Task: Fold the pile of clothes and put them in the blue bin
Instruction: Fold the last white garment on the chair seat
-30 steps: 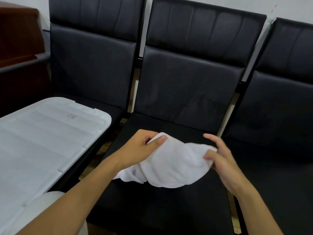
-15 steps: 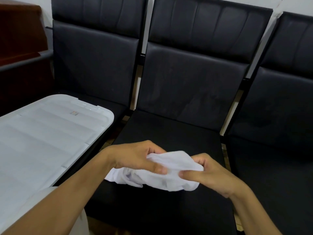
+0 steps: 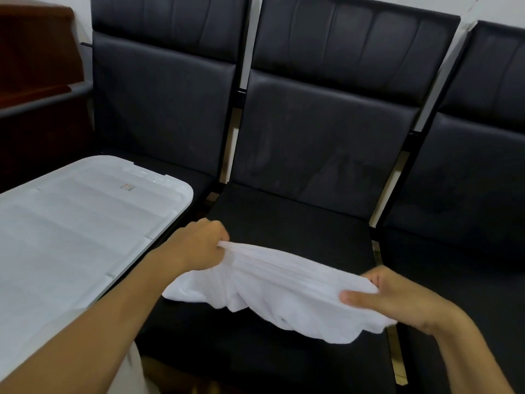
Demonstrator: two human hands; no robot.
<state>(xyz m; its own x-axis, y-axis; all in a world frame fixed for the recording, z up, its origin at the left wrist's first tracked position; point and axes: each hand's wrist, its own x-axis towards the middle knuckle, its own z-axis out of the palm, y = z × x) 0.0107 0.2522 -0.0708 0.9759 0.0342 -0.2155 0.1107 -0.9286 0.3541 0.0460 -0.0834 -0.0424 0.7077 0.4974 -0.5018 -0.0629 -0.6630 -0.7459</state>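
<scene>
- Nearest the camera, two bare forearms reach forward from the bottom edge, and a pale garment edge shows under the left forearm.
- The left hand (image 3: 199,245) has its fingers curled tight around one bunched end of the white cloth (image 3: 284,291), gripping it at the upper left.
- The right hand (image 3: 397,300) pinches the other end, thumb on top and fingers tucked beneath the fabric.
- Half a second ago the hands were close together with the cloth crumpled in a ball between them; they have now drawn apart, and the cloth is pulled out into a long band with lengthwise creases.
- The cloth's lower edge sags in loose folds over the middle chair seat (image 3: 298,220); whether it touches the seat cannot be told.
- To the left, a white plastic lid (image 3: 85,223) covers a container resting on the left chair (image 3: 164,109); what it holds is hidden, and its body colour cannot be seen.
- Behind stand three black padded chairs in a row, with the right chair (image 3: 468,180) partly out of view.
- Farthest back are a pale wall (image 3: 494,7) and, at the upper left, dark brown wooden furniture (image 3: 37,52).
</scene>
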